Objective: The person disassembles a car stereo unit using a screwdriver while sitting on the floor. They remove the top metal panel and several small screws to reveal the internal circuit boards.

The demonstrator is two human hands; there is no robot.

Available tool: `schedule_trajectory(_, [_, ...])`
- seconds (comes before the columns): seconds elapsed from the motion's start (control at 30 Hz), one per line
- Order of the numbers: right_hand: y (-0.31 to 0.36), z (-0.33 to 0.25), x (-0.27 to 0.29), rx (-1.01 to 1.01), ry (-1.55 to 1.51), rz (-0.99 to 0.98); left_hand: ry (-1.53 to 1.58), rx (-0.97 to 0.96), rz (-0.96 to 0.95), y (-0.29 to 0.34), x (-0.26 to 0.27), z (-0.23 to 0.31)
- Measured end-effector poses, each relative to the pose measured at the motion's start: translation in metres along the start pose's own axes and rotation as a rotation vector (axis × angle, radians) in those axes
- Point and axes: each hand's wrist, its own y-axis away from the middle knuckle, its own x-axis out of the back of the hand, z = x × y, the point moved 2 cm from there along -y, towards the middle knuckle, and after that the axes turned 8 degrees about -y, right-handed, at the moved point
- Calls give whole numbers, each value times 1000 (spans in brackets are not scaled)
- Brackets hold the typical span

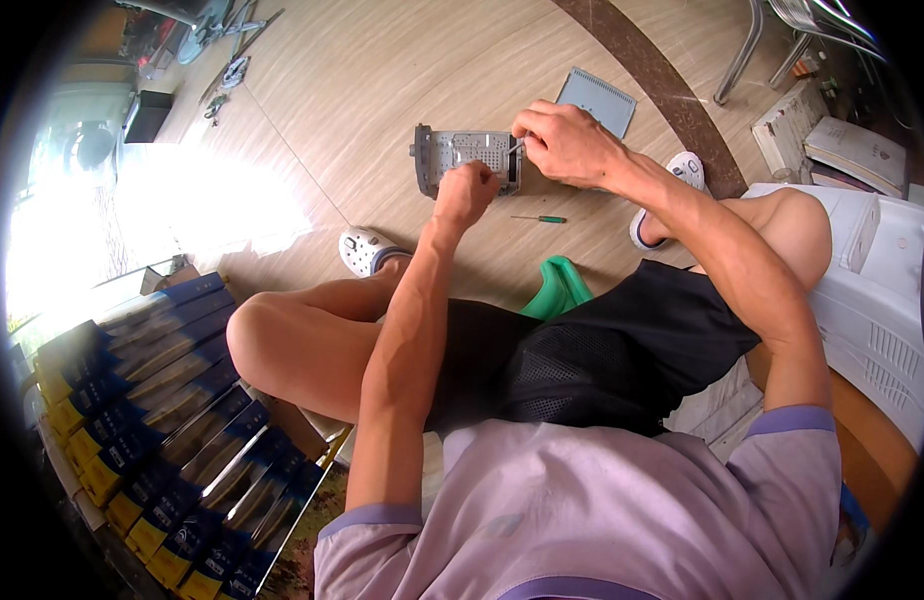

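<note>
On the floor in front of me lies a grey metal device housing [462, 148], with rows of small holes in its face and a dark strip near its right end. My left hand [469, 192] is closed at the near edge of the housing; its fingertips hide whatever they hold. My right hand [562, 145] is closed at the housing's right end, around a thin grey rod-like piece [517, 147] too small to name. A screwdriver [542, 218] with a green handle rests on the floor nearer to me. Beyond my right hand lies a flat blue-grey slotted metal cover [607, 105].
A green curved object [558, 288] sits between my legs. Blue and yellow boxes [172, 450] are stacked at the left. A chair with metal legs [747, 50] stands at the far right, near books [854, 155]. White plastic casing [872, 270] is at my right.
</note>
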Motion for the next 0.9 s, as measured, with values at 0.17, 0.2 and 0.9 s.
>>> schedule_trajectory(0.17, [2,4,0,-25,-5,-10,380,180,-68,0,1,-6])
schedule_trajectory(0.2, [1,5,-1,-24,-5,-10,379,180,-67,0,0,-7])
schedule_trajectory(0.9, [0,10,-2,67,26,4,1007,420,-16,-2,-3,-13])
